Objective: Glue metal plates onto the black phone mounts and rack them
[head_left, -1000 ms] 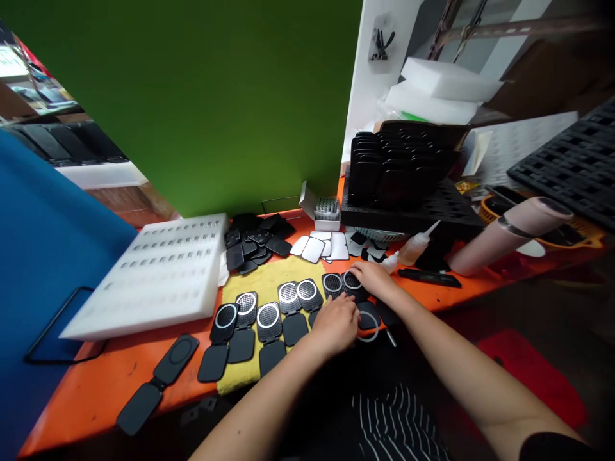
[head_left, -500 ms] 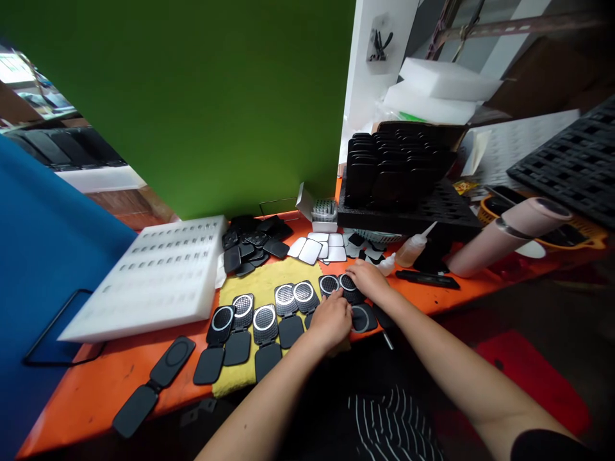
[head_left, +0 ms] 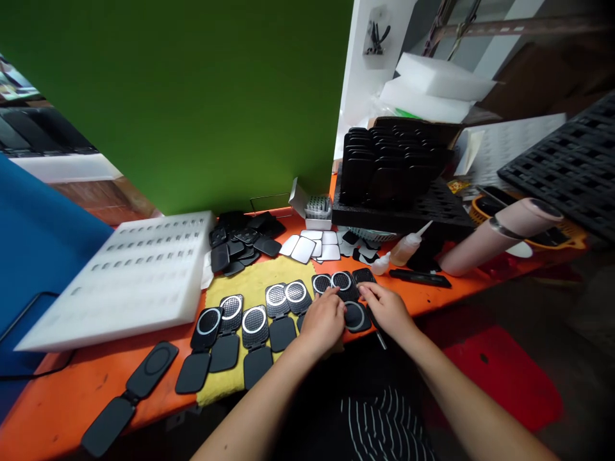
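Note:
Several black hinged pads with round metal-mesh inserts (head_left: 276, 301) lie in a row on a yellow cloth (head_left: 257, 282) on the orange table (head_left: 110, 368). My left hand (head_left: 323, 320) rests curled on the pads at the right end of the row, fingertips touching one mesh disc (head_left: 321, 283). My right hand (head_left: 387, 308) sits just to its right, fingers bent, pinching the edge of a black pad with a ring (head_left: 355, 315). A black pad (head_left: 364, 275) lies just beyond my right hand.
A white foam tray (head_left: 129, 275) lies at left, with a loose two-part black pad (head_left: 129, 390) in front of it. Behind the cloth are a pile of black parts (head_left: 243, 243), white plates (head_left: 312, 246), glue bottles (head_left: 408, 246), a black rack of parts (head_left: 394, 173) and a pink roll (head_left: 500, 237).
My right hand drew back from the far mesh pad toward me, onto the ringed pad at the table edge. The left hand stayed put. The camera view shifted slightly rightward.

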{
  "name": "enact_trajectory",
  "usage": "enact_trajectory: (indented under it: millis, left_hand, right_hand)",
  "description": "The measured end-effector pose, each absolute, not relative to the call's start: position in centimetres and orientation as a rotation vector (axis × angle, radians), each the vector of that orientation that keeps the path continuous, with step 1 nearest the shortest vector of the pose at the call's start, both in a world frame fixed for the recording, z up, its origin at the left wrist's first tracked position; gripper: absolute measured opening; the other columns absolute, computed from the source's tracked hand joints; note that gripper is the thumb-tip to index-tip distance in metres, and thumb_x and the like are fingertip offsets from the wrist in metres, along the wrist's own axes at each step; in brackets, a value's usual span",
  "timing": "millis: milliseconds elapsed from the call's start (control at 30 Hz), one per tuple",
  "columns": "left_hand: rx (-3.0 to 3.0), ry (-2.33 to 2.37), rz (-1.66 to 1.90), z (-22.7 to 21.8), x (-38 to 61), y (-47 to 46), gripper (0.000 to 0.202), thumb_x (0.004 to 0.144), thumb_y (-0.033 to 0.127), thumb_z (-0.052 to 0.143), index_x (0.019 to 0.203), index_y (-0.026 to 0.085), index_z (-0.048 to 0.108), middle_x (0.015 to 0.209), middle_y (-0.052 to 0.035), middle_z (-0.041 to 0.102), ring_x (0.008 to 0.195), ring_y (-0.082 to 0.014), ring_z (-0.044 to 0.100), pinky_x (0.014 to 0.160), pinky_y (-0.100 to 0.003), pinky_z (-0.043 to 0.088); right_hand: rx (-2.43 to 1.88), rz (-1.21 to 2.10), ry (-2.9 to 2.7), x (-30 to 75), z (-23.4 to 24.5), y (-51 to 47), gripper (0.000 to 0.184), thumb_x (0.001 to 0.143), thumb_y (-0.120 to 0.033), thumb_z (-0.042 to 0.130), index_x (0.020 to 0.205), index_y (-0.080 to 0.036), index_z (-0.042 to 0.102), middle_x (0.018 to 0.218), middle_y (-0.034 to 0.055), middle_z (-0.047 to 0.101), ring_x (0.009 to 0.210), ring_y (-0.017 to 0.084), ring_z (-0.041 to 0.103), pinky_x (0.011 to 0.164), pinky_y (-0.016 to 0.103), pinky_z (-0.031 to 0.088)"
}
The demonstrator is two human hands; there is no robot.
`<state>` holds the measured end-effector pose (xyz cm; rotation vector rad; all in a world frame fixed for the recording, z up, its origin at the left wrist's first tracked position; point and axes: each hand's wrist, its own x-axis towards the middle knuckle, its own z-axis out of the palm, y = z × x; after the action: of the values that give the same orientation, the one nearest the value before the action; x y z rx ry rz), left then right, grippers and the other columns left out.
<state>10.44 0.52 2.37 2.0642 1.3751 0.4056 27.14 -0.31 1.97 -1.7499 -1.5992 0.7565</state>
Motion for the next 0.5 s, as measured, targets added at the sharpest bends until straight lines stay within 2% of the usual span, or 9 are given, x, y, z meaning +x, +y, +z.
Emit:
enact_trajectory:
  millis: [100, 167, 233, 333, 400, 500]
  left_hand:
    - [1.991, 1.385, 0.574, 3.0, 10.6, 0.1, 0.027, 0.088, 0.026, 0.030, 0.081, 0.021, 0.055, 0.125, -0.0012, 0.049, 0.118, -0.0159, 0.039, 0.101, -0.038, 0.029]
    - [1.985, 1.368, 0.632, 3.1, 10.7, 0.0, 0.027, 0.088, 0.027, 0.029, 0.081, 0.021, 0.055, 0.123, -0.0014, 0.050, 0.117, -0.0144, 0.040, 0.099, -0.035, 0.032]
    - [2.044, 1.341, 0.615, 3.0, 10.8, -0.1, 0.029, 0.089, 0.028, 0.027, 0.087, 0.022, 0.055, 0.125, -0.0016, 0.048, 0.119, -0.0143, 0.039, 0.100, -0.035, 0.031]
    - [2.217, 1.388, 0.495, 2.2, 11.1, 0.1, 0.031, 0.088, 0.035, 0.032, 0.109, 0.022, 0.050, 0.133, -0.0056, 0.039, 0.123, -0.0200, 0.033, 0.103, -0.042, 0.023]
    - [2.339, 1.422, 0.381, 1.6, 11.3, 0.3, 0.043, 0.085, 0.041, 0.037, 0.121, 0.019, 0.043, 0.138, -0.0090, 0.031, 0.126, -0.0250, 0.027, 0.104, -0.045, 0.019]
    - [2.487, 1.362, 0.240, 0.9, 11.9, 0.4, 0.057, 0.081, 0.047, 0.040, 0.129, 0.018, 0.034, 0.142, -0.0087, 0.022, 0.129, -0.0266, 0.020, 0.104, -0.045, 0.017]
  right_hand:
    - [-1.607, 1.153, -1.352, 26.2, 1.7, -2.2, 0.039, 0.080, -0.045, 0.042, 0.103, -0.018, 0.057, 0.078, 0.0045, 0.065, 0.069, 0.016, 0.060, 0.061, 0.027, 0.047]
    - [-1.533, 1.258, -1.273, 26.0, 1.5, -2.7, 0.039, 0.079, -0.045, 0.044, 0.103, -0.017, 0.057, 0.075, 0.0039, 0.064, 0.066, 0.015, 0.059, 0.060, 0.026, 0.047]
    - [-1.564, 1.221, -1.221, 26.8, 1.3, -2.5, 0.039, 0.078, -0.044, 0.046, 0.102, -0.016, 0.058, 0.069, 0.0026, 0.062, 0.060, 0.013, 0.057, 0.057, 0.025, 0.046]
    - [-1.696, 1.063, -1.147, 29.0, 1.0, -1.0, 0.042, 0.076, -0.044, 0.048, 0.104, -0.014, 0.058, 0.064, 0.0022, 0.061, 0.052, 0.011, 0.053, 0.051, 0.023, 0.044]
    - [-1.765, 0.956, -1.175, 30.4, 0.7, 0.4, 0.041, 0.076, -0.044, 0.048, 0.101, -0.014, 0.059, 0.063, 0.0026, 0.061, 0.050, 0.012, 0.053, 0.049, 0.024, 0.044]
    - [-1.837, 0.814, -1.331, 31.4, 0.3, 2.4, 0.037, 0.077, -0.044, 0.045, 0.096, -0.018, 0.063, 0.064, 0.0025, 0.063, 0.050, 0.013, 0.055, 0.051, 0.026, 0.045]
